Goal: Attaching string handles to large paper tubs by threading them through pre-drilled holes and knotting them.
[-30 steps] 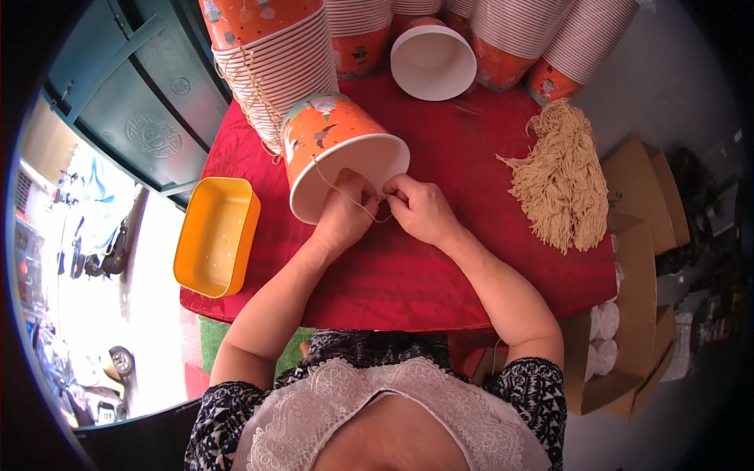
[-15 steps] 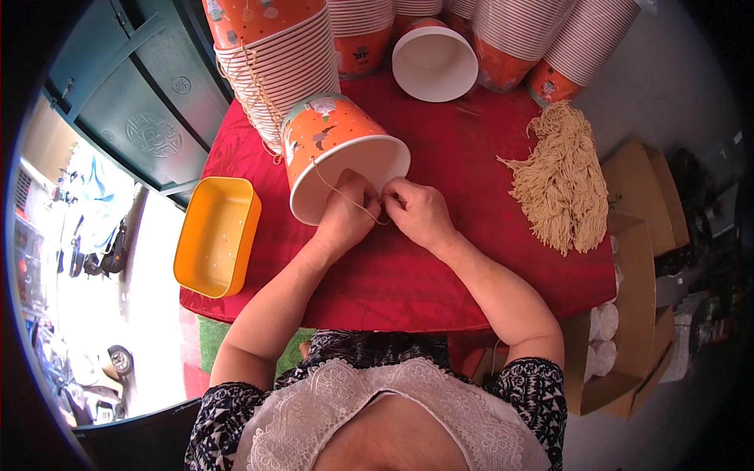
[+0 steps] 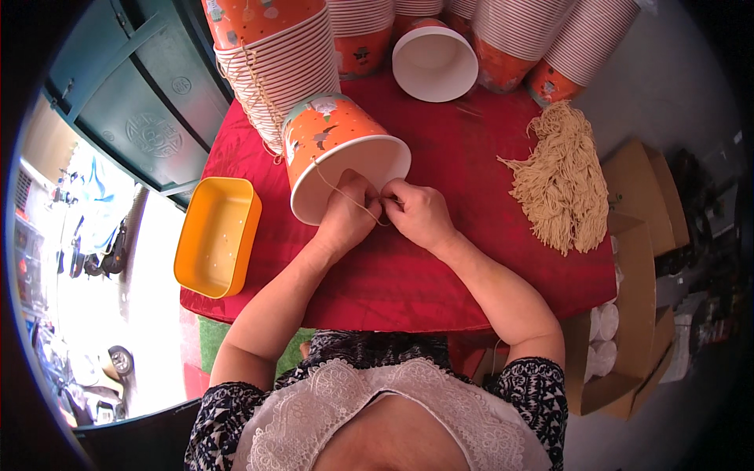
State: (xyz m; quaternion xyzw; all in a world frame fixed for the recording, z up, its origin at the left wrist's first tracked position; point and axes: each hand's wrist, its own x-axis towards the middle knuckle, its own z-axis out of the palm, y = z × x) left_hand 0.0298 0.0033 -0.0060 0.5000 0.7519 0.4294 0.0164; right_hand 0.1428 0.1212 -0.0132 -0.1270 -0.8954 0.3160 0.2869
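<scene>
An orange paper bucket [image 3: 334,135] with printed figures and a green base lies tilted on its side, its white mouth facing me. From a spot in its wall near the rim, a thin beige cord [image 3: 326,179] runs across the back of my left hand [image 3: 350,206] and loops below the fingers. My left hand is closed in front of the bucket's mouth, fingertips mostly hidden, pinching the cord. Close beside it, my right hand [image 3: 418,210] is closed too, thumb and forefinger pressed together on the cord near the bucket's rim. The cord's end is hidden between the fingers.
Nested orange buckets [image 3: 290,74] with cords hanging down their side stand at the back left. Another bucket [image 3: 434,64] lies mouth-forward among more stacks. A yellow tub [image 3: 217,237] is left; a bundle of beige cords [image 3: 559,180] lies right on the red tablecloth [image 3: 471,290]. Cardboard boxes [image 3: 628,306] stand beyond.
The fingers of both hands shift very slightly at the cord. Bucket and cord stay almost exactly in place.
</scene>
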